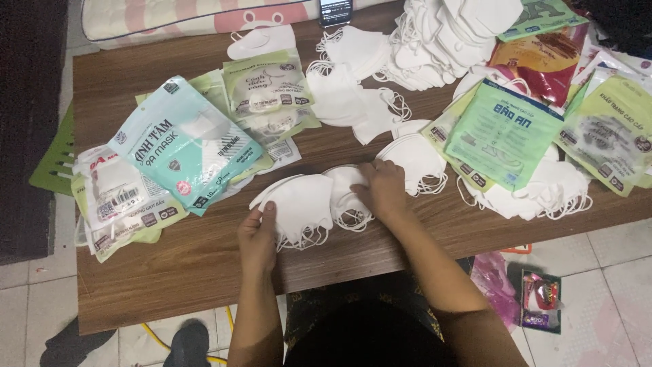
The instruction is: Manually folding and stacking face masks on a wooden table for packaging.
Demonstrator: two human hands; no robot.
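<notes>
Left hand (258, 234) at near table (176, 265) edge, thumb and fingers pinching lower left rim of front mask stack (299, 204). Right hand (384, 190) just beyond, fingers curled and pressed together on second mask stack (348, 197), touching the first. Third stack (415, 160) just right of that hand. Teal mask packet (180, 146) over green packets at left. Green packet (502, 132) at right. Loose mask heap (435, 41) and phone (335, 11) at far edge.
</notes>
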